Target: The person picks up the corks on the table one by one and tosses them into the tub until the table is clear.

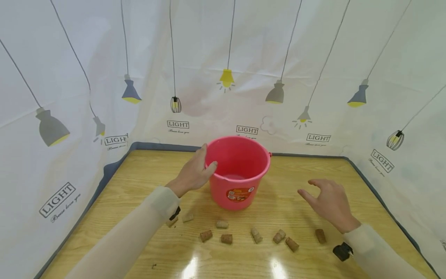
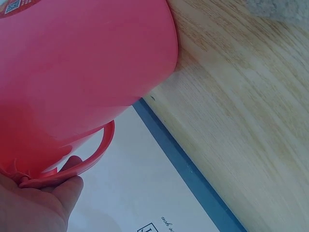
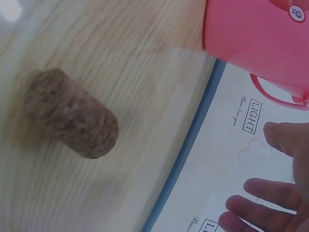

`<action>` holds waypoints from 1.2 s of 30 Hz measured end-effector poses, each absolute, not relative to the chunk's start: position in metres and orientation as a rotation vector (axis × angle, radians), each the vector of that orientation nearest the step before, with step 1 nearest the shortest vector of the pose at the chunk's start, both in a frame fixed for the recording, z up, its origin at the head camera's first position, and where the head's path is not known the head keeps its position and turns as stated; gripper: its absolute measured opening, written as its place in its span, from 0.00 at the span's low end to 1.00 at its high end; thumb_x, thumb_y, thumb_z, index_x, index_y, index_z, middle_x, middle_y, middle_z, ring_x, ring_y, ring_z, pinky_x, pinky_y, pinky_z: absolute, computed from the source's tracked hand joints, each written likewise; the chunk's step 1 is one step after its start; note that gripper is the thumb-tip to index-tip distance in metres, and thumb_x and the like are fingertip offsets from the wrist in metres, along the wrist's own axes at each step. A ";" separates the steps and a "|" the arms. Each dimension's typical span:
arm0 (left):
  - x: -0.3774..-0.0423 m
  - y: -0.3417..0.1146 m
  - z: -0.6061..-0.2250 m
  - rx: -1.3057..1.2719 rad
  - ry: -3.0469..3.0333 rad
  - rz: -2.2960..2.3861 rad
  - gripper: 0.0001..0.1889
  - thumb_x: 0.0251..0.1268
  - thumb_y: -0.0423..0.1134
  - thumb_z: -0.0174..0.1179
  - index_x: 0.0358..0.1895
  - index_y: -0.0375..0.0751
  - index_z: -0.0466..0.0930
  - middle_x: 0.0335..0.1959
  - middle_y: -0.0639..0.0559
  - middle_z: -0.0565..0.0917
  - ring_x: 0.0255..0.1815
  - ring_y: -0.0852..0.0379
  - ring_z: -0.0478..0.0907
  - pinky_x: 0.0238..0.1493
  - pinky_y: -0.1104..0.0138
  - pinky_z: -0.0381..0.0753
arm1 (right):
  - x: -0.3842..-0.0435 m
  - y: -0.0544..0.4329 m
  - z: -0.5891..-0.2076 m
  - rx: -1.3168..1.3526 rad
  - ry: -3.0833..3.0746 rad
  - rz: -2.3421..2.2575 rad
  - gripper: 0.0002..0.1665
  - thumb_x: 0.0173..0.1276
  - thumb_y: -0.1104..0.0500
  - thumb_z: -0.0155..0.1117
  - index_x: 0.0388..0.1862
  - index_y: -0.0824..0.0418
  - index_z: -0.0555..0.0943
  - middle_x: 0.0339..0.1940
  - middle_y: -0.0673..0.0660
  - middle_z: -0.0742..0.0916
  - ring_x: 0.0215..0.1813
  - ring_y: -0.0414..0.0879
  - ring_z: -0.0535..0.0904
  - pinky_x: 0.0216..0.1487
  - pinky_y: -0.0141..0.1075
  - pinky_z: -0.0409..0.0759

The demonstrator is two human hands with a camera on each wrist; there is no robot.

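A pink plastic bucket (image 1: 223,195) with a red label stands upright on the wooden table. My left hand (image 1: 196,170) grips its left rim, the thumb lying over the edge. In the left wrist view, fingers (image 2: 70,191) sit against the bucket's pink handle (image 2: 107,140), which hangs along the side. To the right of the bucket my right hand (image 1: 329,201) hovers with nothing in it, thumb and fingers spread apart. Beneath it lies a brown cork (image 3: 72,113), close to the right wrist camera and apart from the fingers.
Several more corks, among them a pale one (image 1: 222,224) and a darker one (image 1: 292,244), lie scattered in a loose row in front of the bucket. A white curtain (image 1: 209,46) printed with lamps surrounds the table (image 1: 146,174) at the back and sides.
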State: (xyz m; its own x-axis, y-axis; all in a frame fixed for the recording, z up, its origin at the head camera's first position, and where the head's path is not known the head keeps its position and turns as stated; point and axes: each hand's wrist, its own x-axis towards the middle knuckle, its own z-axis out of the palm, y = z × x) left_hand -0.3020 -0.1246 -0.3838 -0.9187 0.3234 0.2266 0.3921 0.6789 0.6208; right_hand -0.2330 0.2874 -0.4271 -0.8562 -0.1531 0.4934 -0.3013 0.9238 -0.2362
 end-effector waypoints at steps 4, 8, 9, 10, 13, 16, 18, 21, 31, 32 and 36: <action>-0.302 -0.124 -0.384 -0.604 -2.783 -1.090 0.43 0.77 0.51 0.49 0.83 0.37 0.39 0.75 0.41 0.63 0.64 0.46 0.71 0.59 0.48 0.81 | -0.231 0.292 -0.428 0.298 -2.671 0.410 0.30 0.66 0.44 0.72 0.50 0.70 0.87 0.47 0.70 0.88 0.41 0.67 0.84 0.42 0.65 0.76; -0.302 -0.124 -0.384 -0.611 -2.780 -1.094 0.43 0.77 0.52 0.49 0.83 0.37 0.39 0.76 0.41 0.63 0.65 0.46 0.71 0.59 0.48 0.81 | -0.231 0.297 -0.429 0.263 -2.760 0.405 0.35 0.67 0.41 0.71 0.53 0.72 0.85 0.32 0.65 0.89 0.18 0.49 0.72 0.25 0.45 0.70; -0.302 -0.124 -0.384 -0.612 -2.781 -1.093 0.43 0.77 0.52 0.49 0.83 0.37 0.39 0.76 0.41 0.62 0.65 0.45 0.71 0.60 0.47 0.80 | -0.231 0.298 -0.430 0.257 -2.787 0.398 0.36 0.67 0.40 0.70 0.53 0.72 0.85 0.24 0.62 0.87 0.15 0.44 0.65 0.22 0.41 0.65; -0.302 -0.124 -0.384 -0.613 -2.782 -1.091 0.43 0.77 0.52 0.49 0.83 0.36 0.38 0.77 0.41 0.61 0.66 0.45 0.70 0.61 0.47 0.80 | -0.231 0.299 -0.431 0.258 -2.807 0.389 0.36 0.67 0.40 0.70 0.53 0.72 0.85 0.19 0.58 0.85 0.14 0.41 0.59 0.20 0.38 0.60; -0.301 -0.124 -0.383 -0.608 -2.791 -1.087 0.44 0.77 0.52 0.49 0.84 0.36 0.38 0.78 0.41 0.59 0.68 0.44 0.69 0.62 0.46 0.78 | -0.229 0.302 -0.432 0.269 -2.869 0.359 0.36 0.66 0.40 0.71 0.52 0.73 0.85 0.12 0.51 0.78 0.13 0.40 0.58 0.19 0.38 0.63; -0.301 -0.124 -0.383 -0.602 -2.799 -1.081 0.44 0.77 0.52 0.49 0.84 0.36 0.38 0.80 0.41 0.58 0.71 0.43 0.67 0.64 0.46 0.77 | -0.226 0.304 -0.431 0.286 -2.920 0.335 0.34 0.65 0.41 0.72 0.49 0.73 0.86 0.25 0.59 0.88 0.17 0.44 0.73 0.23 0.44 0.75; -0.301 -0.124 -0.383 -0.601 -2.802 -1.075 0.44 0.77 0.52 0.49 0.84 0.36 0.38 0.80 0.41 0.57 0.71 0.43 0.66 0.65 0.46 0.76 | -0.224 0.305 -0.430 0.283 -2.963 0.329 0.33 0.65 0.41 0.72 0.46 0.72 0.87 0.34 0.64 0.90 0.24 0.47 0.80 0.29 0.48 0.81; -0.302 -0.125 -0.384 -0.599 -2.804 -1.070 0.44 0.77 0.53 0.49 0.84 0.37 0.37 0.80 0.41 0.57 0.71 0.43 0.66 0.65 0.45 0.76 | -0.221 0.306 -0.428 0.272 -3.027 0.317 0.33 0.64 0.40 0.72 0.44 0.71 0.87 0.35 0.63 0.90 0.26 0.48 0.82 0.31 0.49 0.83; -0.301 -0.125 -0.383 -0.598 -2.789 -1.076 0.44 0.76 0.53 0.50 0.84 0.37 0.38 0.79 0.41 0.59 0.69 0.44 0.68 0.63 0.45 0.77 | -0.208 0.306 -0.425 0.182 -3.162 0.313 0.33 0.62 0.36 0.72 0.40 0.68 0.88 0.33 0.62 0.89 0.23 0.45 0.79 0.26 0.45 0.81; -0.301 -0.125 -0.384 -0.599 -2.789 -1.076 0.44 0.76 0.53 0.50 0.84 0.37 0.38 0.79 0.41 0.59 0.69 0.44 0.68 0.63 0.45 0.78 | -0.206 0.306 -0.426 0.168 -3.171 0.319 0.32 0.62 0.36 0.72 0.34 0.67 0.86 0.29 0.59 0.87 0.22 0.43 0.76 0.23 0.42 0.77; -0.301 -0.126 -0.384 -0.593 -2.791 -1.073 0.44 0.76 0.53 0.50 0.84 0.37 0.39 0.78 0.41 0.59 0.69 0.44 0.68 0.62 0.46 0.78 | -0.199 0.305 -0.431 0.142 -3.186 0.348 0.31 0.62 0.37 0.73 0.14 0.54 0.71 0.12 0.44 0.67 0.17 0.38 0.55 0.18 0.32 0.56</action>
State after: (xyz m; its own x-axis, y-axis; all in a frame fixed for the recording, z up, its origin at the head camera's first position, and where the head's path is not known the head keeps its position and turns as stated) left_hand -0.3012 -0.1257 -0.3838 -0.9202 0.3225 0.2217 0.3879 0.6774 0.6250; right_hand -0.1992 0.3055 -0.4306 -0.9939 -0.0948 -0.0567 -0.0803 0.9726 -0.2184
